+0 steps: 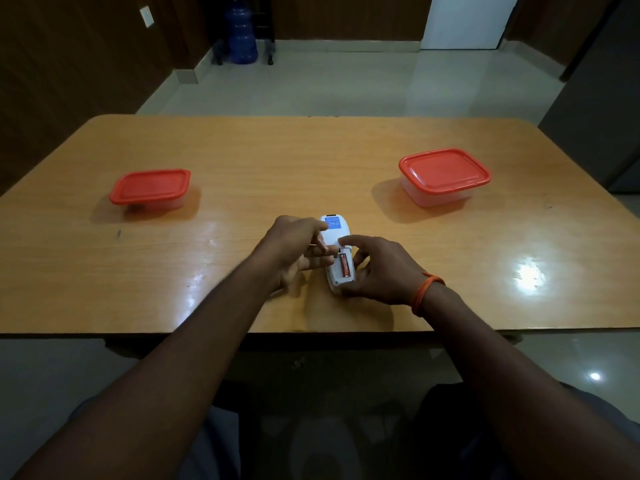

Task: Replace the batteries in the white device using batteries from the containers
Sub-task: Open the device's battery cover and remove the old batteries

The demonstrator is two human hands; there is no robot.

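Note:
The white device (337, 227) lies back-up near the table's front middle, a blue label at its far end. Its battery bay is open, and one orange battery (345, 266) sits in the right slot. My left hand (296, 249) rests against the device's left side, fingers curled at the bay; whether they pinch anything is hidden. My right hand (375, 268) cups the device's right and near end, index finger laid across it above the bay. Two clear containers with red lids stand shut: a shallow left container (150, 187) and a taller right container (444, 176).
The wooden table (242, 161) spans the view, its front edge just behind my wrists. A small dark mark (119, 233) lies at the front left. Beyond the table are a tiled floor, a blue water jug (241, 32) and a white door.

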